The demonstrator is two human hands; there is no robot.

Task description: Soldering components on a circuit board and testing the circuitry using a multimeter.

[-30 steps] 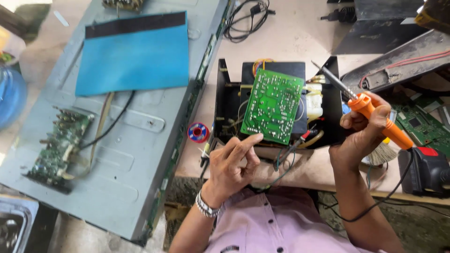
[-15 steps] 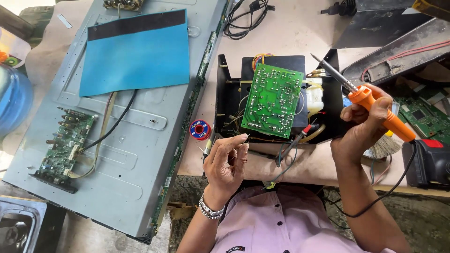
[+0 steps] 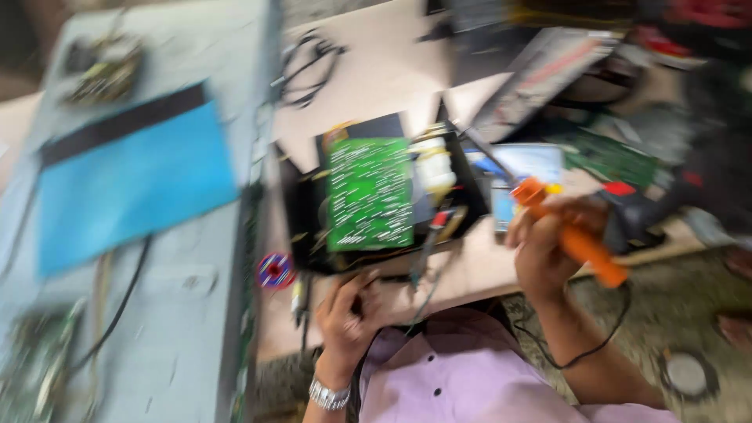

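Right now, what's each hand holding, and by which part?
The right hand grips the orange soldering iron around its handle. The left hand is curled near the black case's front edge; blur hides whether it holds anything.

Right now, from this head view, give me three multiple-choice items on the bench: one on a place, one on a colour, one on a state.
1. Where does the green circuit board lie?
A. In the open black case
B. On the blue sheet
C. On the floor

2. What colour is the handle of the soldering iron?
A. Green
B. Orange
C. White

3. What is the right hand doing?
A. Lying flat on the table
B. Pressing on the board
C. Gripping the soldering iron

Key: 1 A, the board sits inside the black case's walls. 2 B, the handle shows bright orange. 3 C, the fingers wrap the handle, off the board to its right, while the left hand stays below the case.
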